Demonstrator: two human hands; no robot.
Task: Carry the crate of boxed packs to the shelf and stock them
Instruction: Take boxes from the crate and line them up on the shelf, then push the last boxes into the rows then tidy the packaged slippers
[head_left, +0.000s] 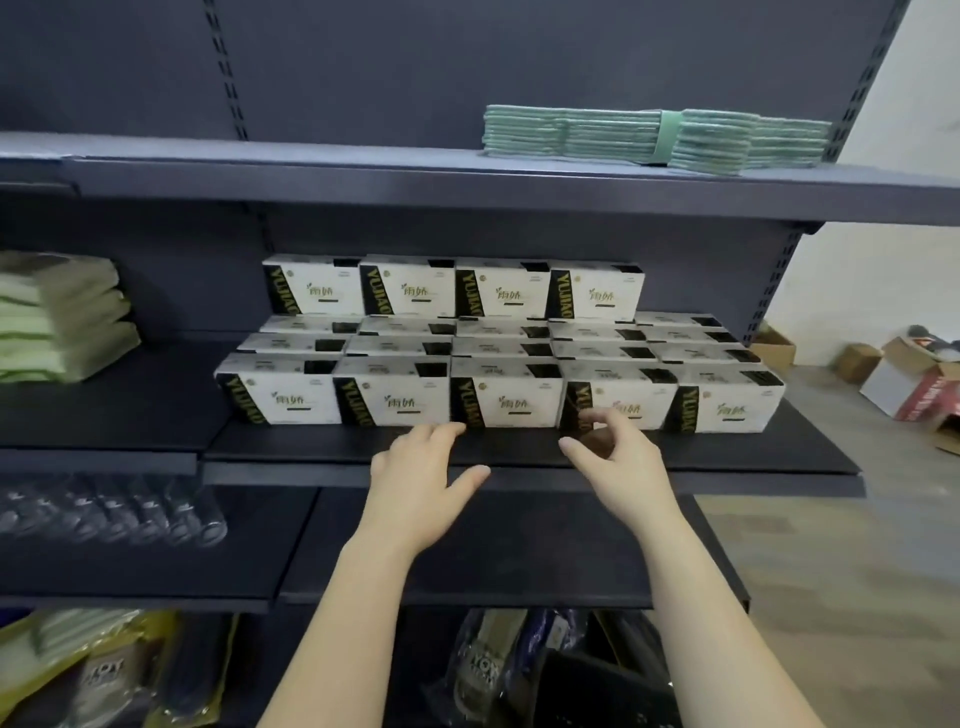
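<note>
Both hands reach forward over the front lip of the dark shelf (727, 452) where the boxed packs (395, 395) stand. The left hand (421, 467) is released, its fingers relaxed and nearly straight and its thumb spread to the side. Its fingertips come up to the lower front edge of the middle box (506, 400) of the front row, but I cannot tell whether they touch it. The right hand (618, 457) is also released and grasps nothing. Its fingers curl loosely in front of the next box (618, 389), just beyond its fingertips.

The packs fill the shelf directly ahead of the hands. Five white boxes with black stripes stand in the front row, with more rows lying behind them and four raised boxes at the back.

Above the hands, on the next shelf up, lies a banded stack of pale green cloths (654, 137). Well off to the left of the left hand sit folded green bundles (57, 317), and below them clear bottles (104, 519). Far to the right of the right hand, cardboard cartons (909, 379) rest on the floor.
</note>
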